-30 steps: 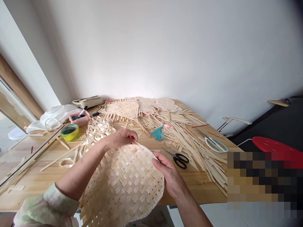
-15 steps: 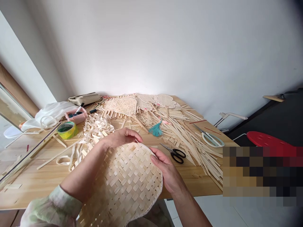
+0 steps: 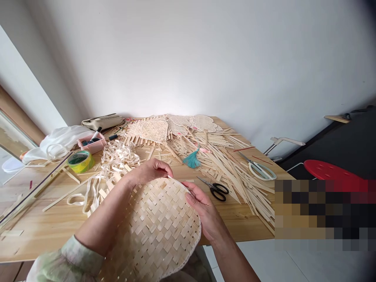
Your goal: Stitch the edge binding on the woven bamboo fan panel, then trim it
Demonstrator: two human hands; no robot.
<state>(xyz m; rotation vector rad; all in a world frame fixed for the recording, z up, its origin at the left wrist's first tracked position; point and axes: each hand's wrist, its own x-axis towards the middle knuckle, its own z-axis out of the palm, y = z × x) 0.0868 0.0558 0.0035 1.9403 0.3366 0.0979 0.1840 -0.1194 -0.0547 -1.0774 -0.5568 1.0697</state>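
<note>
Holds a woven piece (image 3: 164,223) low, at the near side of the wooden table (image 3: 243,213), with its flat face tipped up. Grips its right side in the right hand (image 3: 201,207), thumb on top and fingers behind. Curls the left hand (image 3: 152,171) at the far top, finger and thumb close together by the white edge (image 3: 178,182); cannot tell if pinching anything there. Between the two hands, slopes down to the right along that edge, then bends round to the near side. Looks longest from top to bottom, but goes out of view below and hides partly behind the left arm (image 3: 101,221), so hard to tell. Far off to the left: a pink box (image 3: 95,147), with a pen-like thing (image 3: 96,133) leaning up and dark things (image 3: 86,143) inside, too small to name. Just beside it: a roll of tape (image 3: 85,166).
</note>
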